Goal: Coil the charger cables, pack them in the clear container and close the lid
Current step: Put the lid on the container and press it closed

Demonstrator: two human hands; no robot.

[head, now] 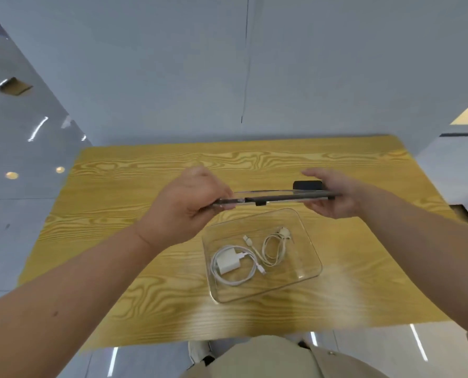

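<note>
The clear container (306, 236) sits open on the wooden table, slightly right of centre. Inside it lie a white charger plug with its coiled cable (228, 264) on the left and a second coiled white cable (273, 248) on the right. Both my hands hold the flat lid (279, 198) level in the air above the container's far edge, seen edge-on. My left hand (189, 205) grips its left end and my right hand (333, 196) grips its right end.
A small black object (307, 184) lies on the table behind the lid, near my right hand. The yellow wood-grain table (118, 186) stands against a pale wall. Glossy floor surrounds it on the left and right.
</note>
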